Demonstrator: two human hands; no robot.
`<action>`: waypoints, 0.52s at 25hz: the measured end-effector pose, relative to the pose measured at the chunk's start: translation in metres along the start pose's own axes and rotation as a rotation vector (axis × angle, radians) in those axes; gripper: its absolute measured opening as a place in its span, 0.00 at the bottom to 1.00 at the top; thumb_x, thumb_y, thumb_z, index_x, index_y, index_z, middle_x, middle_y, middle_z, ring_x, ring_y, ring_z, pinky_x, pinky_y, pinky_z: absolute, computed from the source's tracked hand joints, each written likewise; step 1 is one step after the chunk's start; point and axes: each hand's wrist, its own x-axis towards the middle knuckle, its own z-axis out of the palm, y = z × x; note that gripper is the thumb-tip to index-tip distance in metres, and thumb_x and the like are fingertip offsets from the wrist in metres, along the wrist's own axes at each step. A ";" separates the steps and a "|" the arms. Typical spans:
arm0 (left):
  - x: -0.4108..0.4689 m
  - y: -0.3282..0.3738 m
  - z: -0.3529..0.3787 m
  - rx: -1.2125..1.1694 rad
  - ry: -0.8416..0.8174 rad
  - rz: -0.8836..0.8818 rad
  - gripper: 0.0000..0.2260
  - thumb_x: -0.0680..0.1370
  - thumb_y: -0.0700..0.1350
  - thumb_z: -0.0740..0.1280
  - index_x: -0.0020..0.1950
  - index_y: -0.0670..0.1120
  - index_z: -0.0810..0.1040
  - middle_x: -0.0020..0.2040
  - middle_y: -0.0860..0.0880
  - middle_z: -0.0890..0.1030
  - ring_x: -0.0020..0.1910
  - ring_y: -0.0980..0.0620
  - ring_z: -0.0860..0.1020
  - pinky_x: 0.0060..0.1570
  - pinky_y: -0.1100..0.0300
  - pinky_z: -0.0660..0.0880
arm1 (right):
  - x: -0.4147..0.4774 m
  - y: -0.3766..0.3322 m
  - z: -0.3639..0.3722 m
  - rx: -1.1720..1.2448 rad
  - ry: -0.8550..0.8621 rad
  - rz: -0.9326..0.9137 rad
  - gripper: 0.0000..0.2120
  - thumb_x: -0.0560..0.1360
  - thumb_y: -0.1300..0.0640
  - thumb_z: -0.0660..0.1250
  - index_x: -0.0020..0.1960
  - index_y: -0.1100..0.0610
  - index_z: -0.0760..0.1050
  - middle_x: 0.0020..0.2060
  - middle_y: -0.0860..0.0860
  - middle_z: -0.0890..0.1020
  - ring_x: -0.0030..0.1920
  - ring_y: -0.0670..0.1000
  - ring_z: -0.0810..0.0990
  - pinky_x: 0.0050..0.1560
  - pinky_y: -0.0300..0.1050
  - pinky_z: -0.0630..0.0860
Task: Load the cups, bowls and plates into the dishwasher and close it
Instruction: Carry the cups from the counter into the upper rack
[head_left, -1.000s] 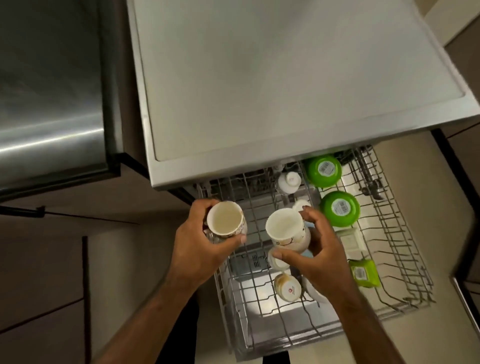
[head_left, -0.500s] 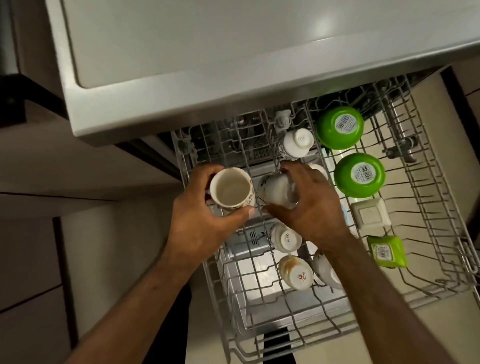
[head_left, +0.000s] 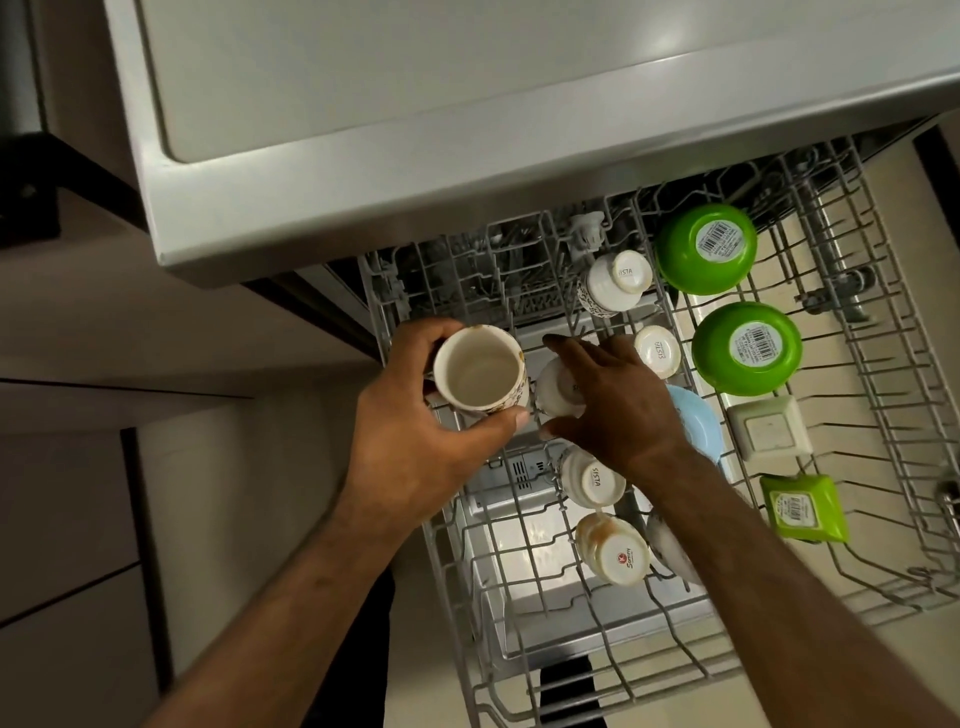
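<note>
Fingers (head_left: 569, 349) of right hand (head_left: 623, 410) are closed on inverted cup (head_left: 558, 395), now racked; upright cup (head_left: 480, 371) is gripped by left hand (head_left: 410, 441).

A grey worktop (head_left: 467, 78) with a brushed metal edge fills the top of the view, and a soft patch of light (head_left: 670, 41) glints on it. Beige cabinet fronts (head_left: 67, 519) with dark seams stand at the left. Pale floor (head_left: 779, 691) shows at the lower right, and a dark fitting (head_left: 23, 202) sits in the upper left corner.
</note>
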 end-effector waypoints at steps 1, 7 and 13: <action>0.000 0.000 0.001 0.002 -0.002 0.003 0.33 0.64 0.53 0.84 0.63 0.59 0.70 0.56 0.63 0.78 0.55 0.65 0.78 0.50 0.71 0.76 | 0.002 0.001 0.002 -0.017 -0.015 -0.014 0.50 0.62 0.43 0.82 0.78 0.49 0.63 0.68 0.51 0.78 0.66 0.59 0.70 0.59 0.53 0.74; 0.003 -0.001 0.008 -0.003 -0.024 -0.021 0.32 0.65 0.53 0.83 0.62 0.61 0.69 0.56 0.64 0.77 0.55 0.66 0.77 0.51 0.71 0.76 | -0.002 0.007 0.009 0.090 -0.040 -0.029 0.45 0.66 0.47 0.80 0.78 0.51 0.63 0.71 0.52 0.75 0.71 0.57 0.69 0.67 0.57 0.72; 0.009 -0.004 0.017 -0.042 -0.034 -0.081 0.31 0.65 0.54 0.83 0.62 0.62 0.70 0.57 0.67 0.76 0.56 0.65 0.78 0.52 0.63 0.80 | -0.012 0.002 0.005 0.213 0.155 0.011 0.37 0.71 0.50 0.78 0.75 0.56 0.68 0.72 0.54 0.73 0.71 0.57 0.71 0.69 0.53 0.72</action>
